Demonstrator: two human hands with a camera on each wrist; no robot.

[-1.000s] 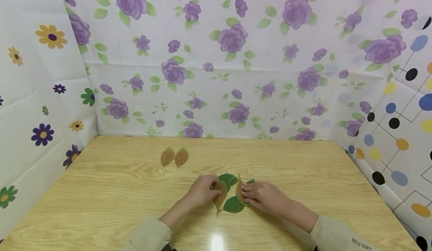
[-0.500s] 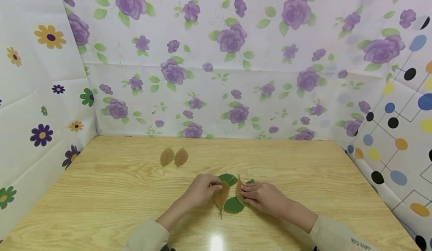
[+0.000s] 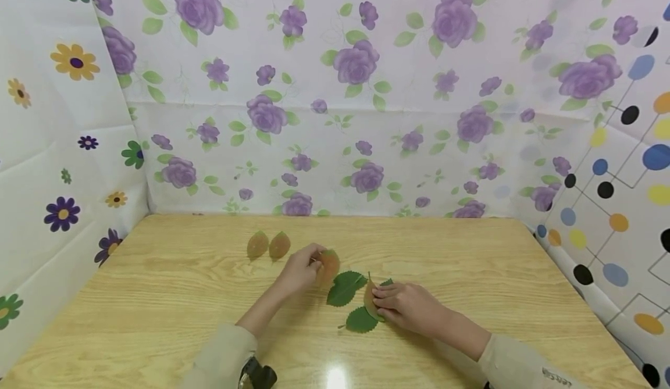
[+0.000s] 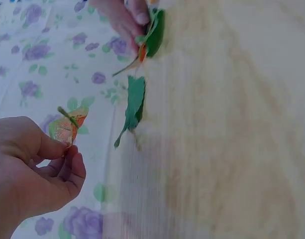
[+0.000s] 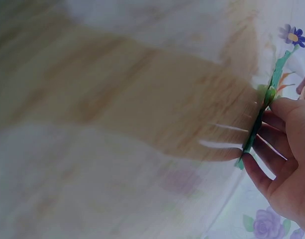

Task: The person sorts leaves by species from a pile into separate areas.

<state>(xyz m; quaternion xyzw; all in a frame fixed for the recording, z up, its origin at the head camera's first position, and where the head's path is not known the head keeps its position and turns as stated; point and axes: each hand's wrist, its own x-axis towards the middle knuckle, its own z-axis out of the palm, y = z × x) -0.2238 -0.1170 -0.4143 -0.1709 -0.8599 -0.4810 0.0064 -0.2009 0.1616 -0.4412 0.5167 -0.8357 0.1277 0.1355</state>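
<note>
Between thumb and fingers, my left hand [image 3: 298, 271] pinches an orange-brown leaf [image 3: 330, 267], held up off the table in the left wrist view with its stem showing. Just to its right lies a green toothed leaf [image 3: 345, 289]. My right hand [image 3: 413, 307] presses with extended fingertips on another orange-brown leaf [image 3: 369, 300], which is partly covered by the fingers. Under that leaf, a lower green leaf [image 3: 361, 320] sticks out at the left, and a green leaf tip [image 3: 388, 282] shows above the fingers. The right wrist view shows these leaves [image 5: 254, 132] edge-on.
Two orange-brown leaves, a left one [image 3: 257, 245] and a right one [image 3: 280, 245], lie side by side farther back on the wooden table [image 3: 445, 249]. A flowered cloth [image 3: 324, 139] hangs behind the table, with patterned cloths at both sides.
My left hand has lifted the orange-brown leaf off the green one and carried it away and to the left, uncovering the green leaf. My right hand has stayed in place.
</note>
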